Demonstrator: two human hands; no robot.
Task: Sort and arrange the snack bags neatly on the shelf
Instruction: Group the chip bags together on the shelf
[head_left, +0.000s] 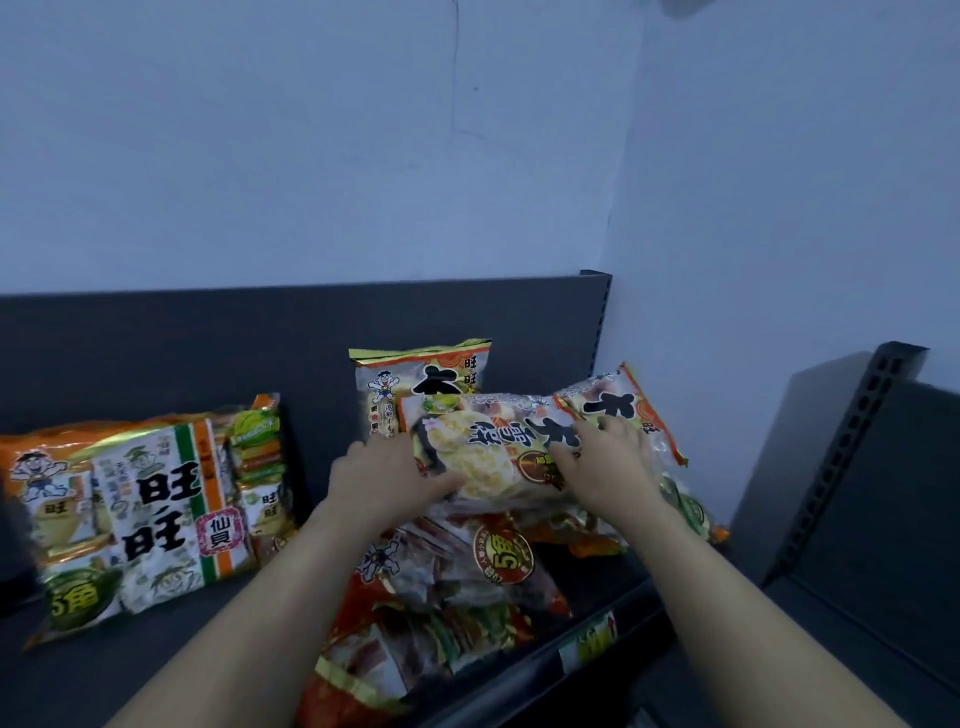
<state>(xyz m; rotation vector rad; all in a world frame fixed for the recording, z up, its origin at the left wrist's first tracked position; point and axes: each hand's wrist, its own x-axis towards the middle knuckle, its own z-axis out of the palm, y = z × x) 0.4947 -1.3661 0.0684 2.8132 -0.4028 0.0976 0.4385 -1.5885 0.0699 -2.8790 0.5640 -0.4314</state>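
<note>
A rice-cracker snack bag (498, 447) lies sideways across the middle of the dark shelf (156, 665), held by both hands. My left hand (387, 480) grips its left end, thumb curled under the edge. My right hand (605, 462) lies on its right half with fingers curled over the top. Behind it one matching bag (421, 376) stands upright against the shelf back. Another bag (652, 410) leans at the right. A red bag (441, 597) lies flat under my arms. At the left sits a large orange-and-green bag (135, 514).
The shelf's dark back panel (208, 343) runs behind the bags, with a slotted upright (600, 322) at its right end. A second shelf unit (857, 493) stands to the right. A price tag (589, 642) sits on the front rail. A pale wall rises above.
</note>
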